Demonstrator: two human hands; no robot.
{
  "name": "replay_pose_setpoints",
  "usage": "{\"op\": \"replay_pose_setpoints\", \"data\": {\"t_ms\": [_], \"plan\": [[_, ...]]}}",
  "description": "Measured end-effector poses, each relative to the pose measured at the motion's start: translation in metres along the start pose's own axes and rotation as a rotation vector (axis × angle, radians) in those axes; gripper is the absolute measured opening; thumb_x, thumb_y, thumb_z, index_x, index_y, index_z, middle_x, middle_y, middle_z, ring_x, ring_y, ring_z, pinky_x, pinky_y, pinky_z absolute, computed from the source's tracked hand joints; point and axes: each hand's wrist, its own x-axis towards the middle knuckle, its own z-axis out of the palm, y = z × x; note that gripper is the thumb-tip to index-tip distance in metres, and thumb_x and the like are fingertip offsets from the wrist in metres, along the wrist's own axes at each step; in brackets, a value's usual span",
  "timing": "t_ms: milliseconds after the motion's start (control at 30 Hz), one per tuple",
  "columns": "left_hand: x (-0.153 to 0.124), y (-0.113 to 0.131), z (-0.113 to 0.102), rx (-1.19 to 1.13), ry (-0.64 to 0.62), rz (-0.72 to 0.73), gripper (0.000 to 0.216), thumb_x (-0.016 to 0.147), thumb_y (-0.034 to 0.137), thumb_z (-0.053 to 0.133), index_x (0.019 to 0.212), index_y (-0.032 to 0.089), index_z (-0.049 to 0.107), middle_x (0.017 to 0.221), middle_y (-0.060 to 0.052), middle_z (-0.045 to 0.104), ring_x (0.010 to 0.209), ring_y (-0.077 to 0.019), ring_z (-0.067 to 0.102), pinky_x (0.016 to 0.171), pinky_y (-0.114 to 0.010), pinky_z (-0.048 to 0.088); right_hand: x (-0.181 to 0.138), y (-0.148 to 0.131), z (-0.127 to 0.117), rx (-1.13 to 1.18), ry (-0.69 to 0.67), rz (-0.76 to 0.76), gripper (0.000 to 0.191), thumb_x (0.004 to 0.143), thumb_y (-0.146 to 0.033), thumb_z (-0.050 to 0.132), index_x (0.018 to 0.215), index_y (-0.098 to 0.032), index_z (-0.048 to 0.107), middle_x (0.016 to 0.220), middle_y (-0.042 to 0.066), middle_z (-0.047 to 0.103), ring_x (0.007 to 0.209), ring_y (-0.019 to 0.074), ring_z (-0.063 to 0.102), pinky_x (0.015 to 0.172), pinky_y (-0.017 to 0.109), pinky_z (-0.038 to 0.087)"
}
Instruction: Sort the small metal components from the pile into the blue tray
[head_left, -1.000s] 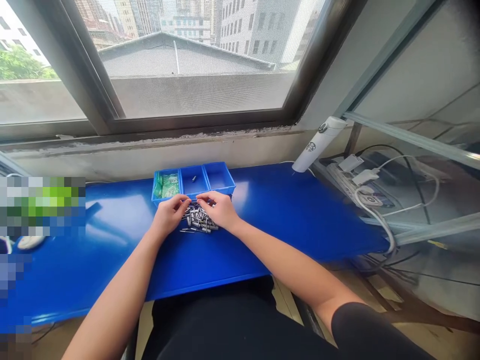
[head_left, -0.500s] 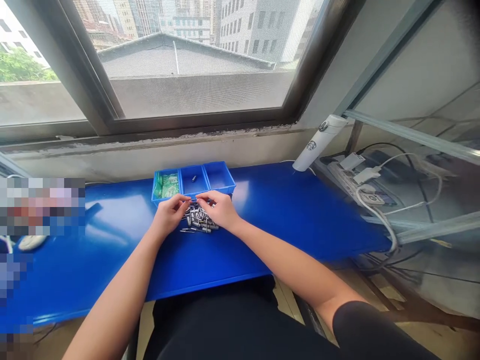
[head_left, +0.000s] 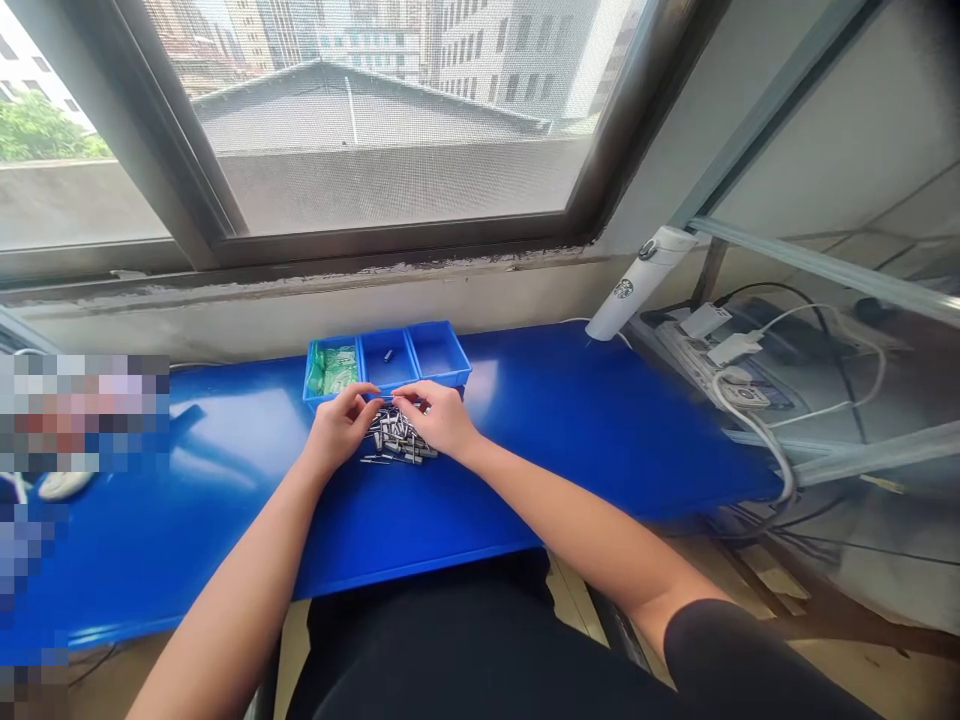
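Near the surface's (head_left: pixel 570 420) far edge, the left hand (head_left: pixel 337 428) and right hand (head_left: pixel 444 420) meet over a metal pin pile (head_left: pixel 396 442) before the tray (head_left: pixel 459 377). Each grip is narrow; what it holds cannot be told.

The table (head_left: pixel 570 430) is bright blue. The tray (head_left: pixel 436 356) is blue too, with green bags (head_left: pixel 334 368) in it. The metal bits (head_left: pixel 396 440) are silver-grey. The bottle (head_left: pixel 637 285) is white with a dark round mark. The cords (head_left: pixel 765 435) are white. The clothes (head_left: pixel 465 640) are black.

Pin pile (head_left: pixel 395 441) part-covered; pixelated patch (head_left: pixel 82 410) left.
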Motion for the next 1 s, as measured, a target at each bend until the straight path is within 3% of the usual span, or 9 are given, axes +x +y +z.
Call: {"op": "replay_pose_setpoints", "data": {"t_ms": [400, 700, 1000], "plan": [[0.0009, -0.0067, -0.0005, 0.079, -0.026, -0.001, 0.026, 0.093, 0.041, 0.051, 0.090, 0.019, 0.065, 0.057, 0.004, 0.052, 0.049, -0.0101, 0.042, 0.051, -0.022, 0.035, 0.0002, 0.0007, -0.0001, 0.011, -0.002, -0.002, 0.014, 0.087, -0.024, 0.063, 0.094, -0.020, 0.075, 0.092, 0.006, 0.075, 0.079, 0.0165, 0.068, 0.066, 0.028, 0.055], [0.0002, -0.0015, 0.0014, -0.020, -0.006, -0.022, 0.018, 0.089, 0.038, 0.060, 0.093, 0.020, 0.063, 0.052, 0.008, 0.043, 0.045, -0.0081, 0.036, 0.049, -0.021, 0.032, 0.0002, -0.0001, 0.0008, 0.046, 0.012, 0.014, 0.015, 0.087, -0.023, 0.062, 0.093, -0.020, 0.075, 0.092, 0.006, 0.075, 0.082, 0.0172, 0.069, 0.065, 0.027, 0.055], [0.0039, 0.0002, 0.0051, 0.024, -0.022, -0.011, 0.028, 0.093, 0.040, 0.051, 0.084, 0.017, 0.064, 0.058, 0.003, 0.054, 0.050, -0.0105, 0.044, 0.052, -0.023, 0.035, 0.0005, 0.0007, 0.0018, 0.052, 0.014, 0.003, 0.016, 0.086, -0.024, 0.063, 0.096, -0.020, 0.075, 0.094, 0.007, 0.075, 0.084, 0.0178, 0.069, 0.066, 0.028, 0.055]]}}
